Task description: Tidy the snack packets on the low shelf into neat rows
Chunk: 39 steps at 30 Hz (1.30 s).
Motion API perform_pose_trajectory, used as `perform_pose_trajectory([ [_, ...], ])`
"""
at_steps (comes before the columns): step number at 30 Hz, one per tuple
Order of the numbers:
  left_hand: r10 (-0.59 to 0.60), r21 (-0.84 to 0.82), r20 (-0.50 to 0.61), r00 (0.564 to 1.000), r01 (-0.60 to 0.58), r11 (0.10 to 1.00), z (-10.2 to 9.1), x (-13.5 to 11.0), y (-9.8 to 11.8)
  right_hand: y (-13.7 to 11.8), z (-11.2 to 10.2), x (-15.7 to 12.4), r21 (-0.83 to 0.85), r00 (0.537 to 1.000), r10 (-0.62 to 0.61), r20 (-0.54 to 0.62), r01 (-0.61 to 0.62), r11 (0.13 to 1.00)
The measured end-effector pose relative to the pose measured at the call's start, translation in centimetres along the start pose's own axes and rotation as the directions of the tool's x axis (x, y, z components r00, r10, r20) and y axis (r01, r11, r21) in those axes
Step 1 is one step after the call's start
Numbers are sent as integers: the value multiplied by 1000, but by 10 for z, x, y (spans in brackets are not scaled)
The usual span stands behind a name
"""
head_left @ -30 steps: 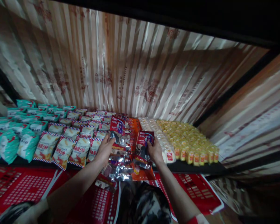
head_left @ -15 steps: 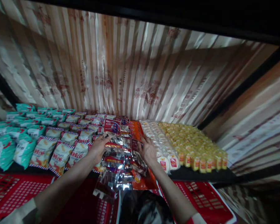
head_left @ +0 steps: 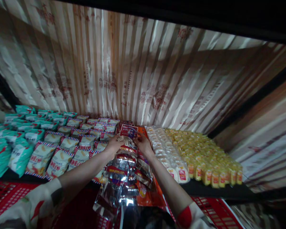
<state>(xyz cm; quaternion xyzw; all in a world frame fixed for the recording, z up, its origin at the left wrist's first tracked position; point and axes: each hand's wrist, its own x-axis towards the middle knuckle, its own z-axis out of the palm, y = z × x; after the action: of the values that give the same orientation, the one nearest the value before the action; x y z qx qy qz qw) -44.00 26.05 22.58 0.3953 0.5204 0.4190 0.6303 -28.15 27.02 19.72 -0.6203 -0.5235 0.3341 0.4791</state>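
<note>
A dark red and blue snack packet (head_left: pixel 128 131) is held upright between my two hands at the back of a row of similar packets. My left hand (head_left: pixel 114 146) pinches its lower left side, and my right hand (head_left: pixel 143 142) is closed at its right edge. Below them, shiny silver and dark red packets (head_left: pixel 122 157) overlap in a row toward the shelf front. Orange packets (head_left: pixel 157 190) lie under and beside that row, partly hidden by my right arm.
Striped snack bags (head_left: pixel 60 163) and teal bags (head_left: pixel 21 156) fill the left of the black shelf (head_left: pixel 205 190). White round-pack snacks (head_left: pixel 181 174) and small yellow packs (head_left: pixel 208 176) stand on the right. Red baskets (head_left: pixel 212 208) sit below; a patterned curtain (head_left: pixel 133 63) hangs behind.
Both hands have moved farther back along the row and closer together. The right hand has come up to the red packet, which has shifted right in view.
</note>
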Motion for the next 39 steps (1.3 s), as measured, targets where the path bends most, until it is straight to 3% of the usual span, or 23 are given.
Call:
perform_pose_trajectory([
  [4,183,296,-82,980,-151,943,0,17,-7,-3,1,14,-246,1000,-27,-15,23,969],
  [8,326,493,-94,941,-241,836,-4,31,-21,-5,6,20,-373,998,-57,28,63,926],
  [13,369,588,-83,926,-254,768,-7,35,-29,-4,10,16,-605,994,-102,31,100,790],
  [16,381,621,-51,923,-269,736,-7,35,-30,-6,10,12,-712,996,-91,-10,56,700],
  [22,416,677,7,909,-311,668,-8,38,-31,-6,7,11,-665,999,24,-41,-46,746],
  [27,383,649,-64,921,-253,718,-10,40,-33,0,6,16,-534,997,5,-72,-43,844],
  [30,375,646,-63,925,-249,721,-10,38,-31,1,7,17,-475,1000,21,-16,-26,880],
  [32,376,650,-56,925,-252,717,-10,36,-27,-1,8,15,-466,1000,11,10,-5,885],
  [37,396,678,-30,918,-272,683,-10,29,-19,-3,9,12,-525,996,49,-80,-84,847],
  [39,393,688,-9,919,-280,670,-11,30,-19,-2,9,12,-494,997,76,-29,-80,866],
])
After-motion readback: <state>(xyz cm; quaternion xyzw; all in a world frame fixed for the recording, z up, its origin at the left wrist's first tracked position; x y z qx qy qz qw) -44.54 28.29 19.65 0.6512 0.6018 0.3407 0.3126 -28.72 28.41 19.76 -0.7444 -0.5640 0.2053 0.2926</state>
